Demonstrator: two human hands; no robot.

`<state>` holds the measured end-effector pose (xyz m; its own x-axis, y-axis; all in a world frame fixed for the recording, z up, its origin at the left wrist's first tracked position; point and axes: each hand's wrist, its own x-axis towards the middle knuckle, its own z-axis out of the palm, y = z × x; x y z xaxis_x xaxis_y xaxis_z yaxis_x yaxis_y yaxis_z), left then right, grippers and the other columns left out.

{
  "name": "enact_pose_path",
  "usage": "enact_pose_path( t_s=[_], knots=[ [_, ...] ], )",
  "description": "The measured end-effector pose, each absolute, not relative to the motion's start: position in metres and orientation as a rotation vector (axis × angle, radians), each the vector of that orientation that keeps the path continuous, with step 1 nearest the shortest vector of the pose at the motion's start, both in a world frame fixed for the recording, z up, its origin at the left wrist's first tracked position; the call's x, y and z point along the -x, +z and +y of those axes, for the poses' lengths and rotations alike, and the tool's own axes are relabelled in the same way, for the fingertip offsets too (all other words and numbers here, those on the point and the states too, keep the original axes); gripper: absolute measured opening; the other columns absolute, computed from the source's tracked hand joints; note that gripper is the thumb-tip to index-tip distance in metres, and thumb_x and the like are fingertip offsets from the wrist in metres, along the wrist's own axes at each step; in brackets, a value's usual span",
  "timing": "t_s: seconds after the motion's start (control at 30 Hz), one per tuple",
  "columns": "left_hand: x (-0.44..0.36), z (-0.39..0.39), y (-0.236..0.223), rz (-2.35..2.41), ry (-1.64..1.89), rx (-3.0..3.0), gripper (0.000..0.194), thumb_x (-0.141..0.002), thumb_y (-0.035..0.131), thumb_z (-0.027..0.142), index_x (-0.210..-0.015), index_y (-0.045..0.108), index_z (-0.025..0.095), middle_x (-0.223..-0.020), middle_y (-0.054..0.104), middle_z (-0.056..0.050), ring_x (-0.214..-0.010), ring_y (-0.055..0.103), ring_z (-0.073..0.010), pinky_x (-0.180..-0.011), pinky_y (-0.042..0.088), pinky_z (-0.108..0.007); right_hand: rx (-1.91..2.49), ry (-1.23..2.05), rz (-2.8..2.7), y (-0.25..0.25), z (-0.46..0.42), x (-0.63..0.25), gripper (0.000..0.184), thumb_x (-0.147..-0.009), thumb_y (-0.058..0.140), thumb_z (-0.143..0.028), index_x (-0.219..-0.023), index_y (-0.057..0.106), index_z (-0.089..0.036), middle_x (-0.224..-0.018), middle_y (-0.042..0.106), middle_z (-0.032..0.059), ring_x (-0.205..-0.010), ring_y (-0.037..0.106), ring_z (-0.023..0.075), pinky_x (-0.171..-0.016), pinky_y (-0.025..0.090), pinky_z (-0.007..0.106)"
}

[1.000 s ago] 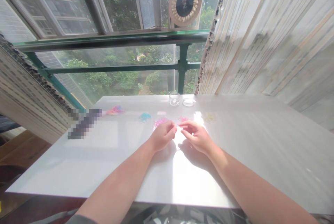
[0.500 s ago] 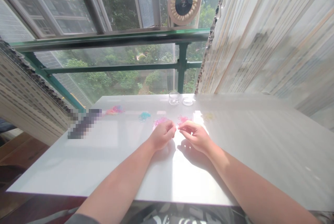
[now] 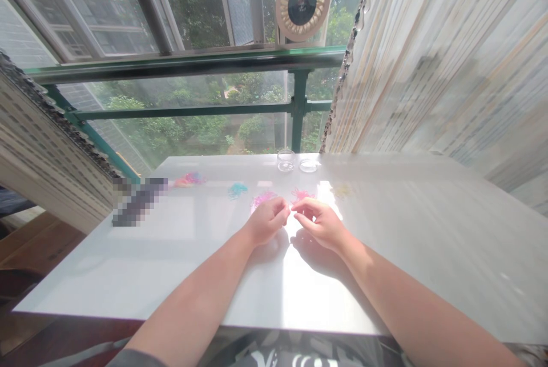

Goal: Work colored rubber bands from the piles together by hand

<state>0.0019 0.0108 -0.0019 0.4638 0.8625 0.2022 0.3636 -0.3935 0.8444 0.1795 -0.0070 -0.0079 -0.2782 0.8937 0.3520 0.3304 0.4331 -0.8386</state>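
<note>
Head: pink strands point(image 3: 301, 194), mixed angles

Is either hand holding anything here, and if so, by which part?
It cannot be told: the left hand is curled, the right hand bent beside it, and no object shows clearly in either.

Left hand point(image 3: 269, 221) and right hand point(image 3: 322, 222) nearly meet near pink strands point(image 3: 301, 194).

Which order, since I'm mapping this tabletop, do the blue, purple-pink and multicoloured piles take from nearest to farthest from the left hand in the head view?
From the left hand:
1. Purple-pink pile, directly beyond the hand, partly hidden by it.
2. Blue pile, beyond and to the left.
3. Multicoloured pile, leftmost of the three.
</note>
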Motion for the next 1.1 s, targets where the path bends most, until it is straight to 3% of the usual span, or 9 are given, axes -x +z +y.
enact_pose_path(
  t_s=[0.23,0.43,0.77,1.1],
  knots=[
    [-0.0021,0.0111,-0.003,1.017,0.857,-1.938,0.022,-0.086,0.041,0.033,-0.073,0.049,0.017,-0.064,0.053,0.001,-0.061,0.05,-0.0116,-0.061,0.04,-0.024,1.037,0.839,-1.813,-0.0102,-0.0056,-0.18,0.013,-0.083,0.051,-0.024,-0.084,0.063,-0.02,-0.077,0.064,0.0023,-0.066,0.056,0.0138,-0.059,0.043,0.026],
    [-0.0015,0.0108,0.0002,0.967,0.881,-1.948,0.018,-0.085,0.044,0.032,-0.087,0.055,0.018,-0.073,0.057,0.0,-0.068,0.053,-0.0126,-0.066,0.041,-0.025,1.062,0.829,-1.754,-0.0138,-0.0038,-0.1804,0.013,-0.081,0.052,-0.022,-0.087,0.064,-0.021,-0.081,0.065,0.0029,-0.068,0.059,0.0149,-0.06,0.045,0.027],
    [-0.0023,0.0093,0.0064,1.04,0.867,-2.033,0.018,-0.083,0.046,0.028,-0.073,0.055,0.017,-0.07,0.057,0.001,-0.064,0.05,-0.0107,-0.061,0.037,-0.022,1.109,0.821,-1.781,-0.0078,-0.0057,-0.1812,0.012,-0.081,0.052,-0.024,-0.084,0.063,-0.021,-0.08,0.065,0.0024,-0.069,0.059,0.015,-0.061,0.045,0.027],
    [-0.002,0.009,0.0059,1.041,0.86,-2.03,0.016,-0.083,0.047,0.027,-0.072,0.053,0.017,-0.069,0.055,0.002,-0.063,0.048,-0.0103,-0.06,0.037,-0.022,1.125,0.867,-1.748,-0.0066,-0.0063,-0.1832,0.011,-0.082,0.049,-0.025,-0.083,0.059,-0.02,-0.077,0.062,0.0017,-0.069,0.058,0.0146,-0.061,0.044,0.026]
  ],
)
